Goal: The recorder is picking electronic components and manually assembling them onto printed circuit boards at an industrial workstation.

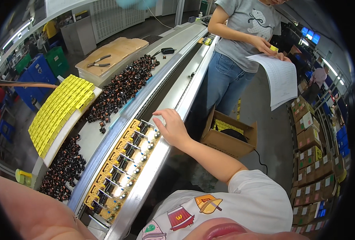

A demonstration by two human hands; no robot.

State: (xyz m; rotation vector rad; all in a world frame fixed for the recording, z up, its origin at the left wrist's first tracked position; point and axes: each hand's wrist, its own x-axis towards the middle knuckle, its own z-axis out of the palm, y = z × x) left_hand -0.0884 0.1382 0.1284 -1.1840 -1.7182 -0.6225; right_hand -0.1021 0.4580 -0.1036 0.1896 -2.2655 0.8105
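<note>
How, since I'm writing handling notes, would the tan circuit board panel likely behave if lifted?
The circuit board panel is probably fairly stiff, as it lies straight beside the metal rail. Its raised silver strips and small round components could bend or snag if gripped from above. Being long and flat, it seems unlikely to roll.

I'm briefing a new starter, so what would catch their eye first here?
Probably the bright yellow grid of blocks at the left, beside heaps of small black components. Then perhaps the row of tan circuit boards left of centre, with the open right hand near its far end.
</note>
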